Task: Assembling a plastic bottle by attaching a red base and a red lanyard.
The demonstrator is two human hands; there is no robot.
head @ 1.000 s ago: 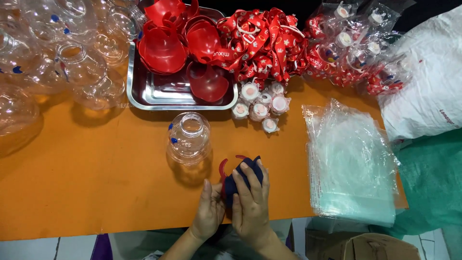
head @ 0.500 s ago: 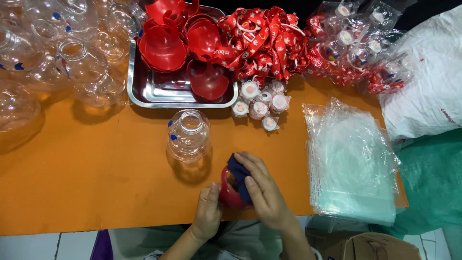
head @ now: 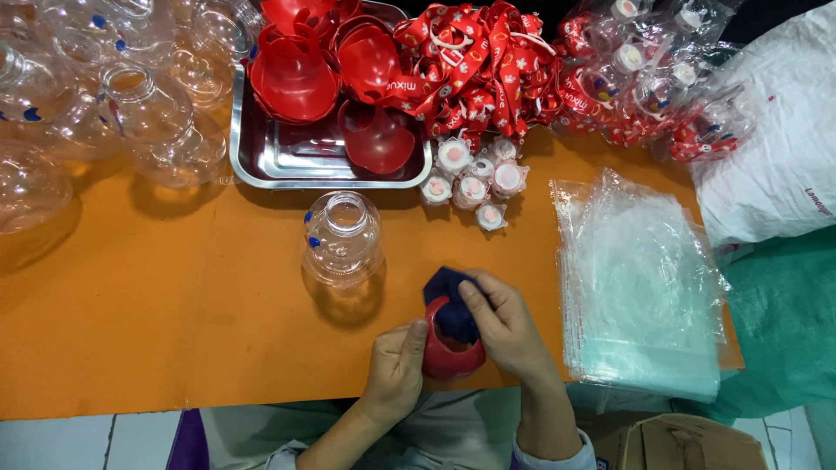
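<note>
Orange table (head: 131, 331) fills the view, and along its far edge sits a crowd of clear bottles (head: 96, 96). On the right, a stack of clear plastic bags (head: 644, 287); behind it, a heap of red straps (head: 488, 61). The steel tray (head: 279, 161) holds a batch of red lids (head: 296, 74), by the look of it not wiped yet. One clear bottle (head: 341, 239) stands alone mid-table, uncapped. Small white caps (head: 470, 178) cluster by the tray. Near the front edge, the left hand (head: 394, 365) curls its fingers round a red lid (head: 448, 352), while the right hand (head: 505, 326) presses a dark blue cloth (head: 453, 300) into it, fingers closed on the cloth. One lid in hand, many left.
</note>
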